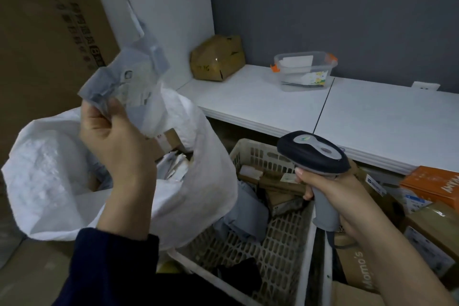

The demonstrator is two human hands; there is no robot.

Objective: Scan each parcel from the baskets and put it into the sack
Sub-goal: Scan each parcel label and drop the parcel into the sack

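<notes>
My left hand [111, 141] pinches a soft grey plastic parcel [129, 82] by its lower edge and holds it up above the mouth of the white woven sack [193, 181]. Inside the sack lie several parcels and a brown box [171, 143]. My right hand [330, 196] grips the grey handle of a barcode scanner [313, 151], whose dark head points left toward the parcel. Below the scanner stands a white plastic basket [280, 251] holding grey bags and small brown boxes.
A white shelf [372, 117] runs along the grey wall, bearing a taped brown parcel [217, 61] and a clear tub with orange clips [305, 71]. At the right are stacked cartons [432, 221] and an orange box [434, 184]. A large cardboard box [49, 32] stands at the left.
</notes>
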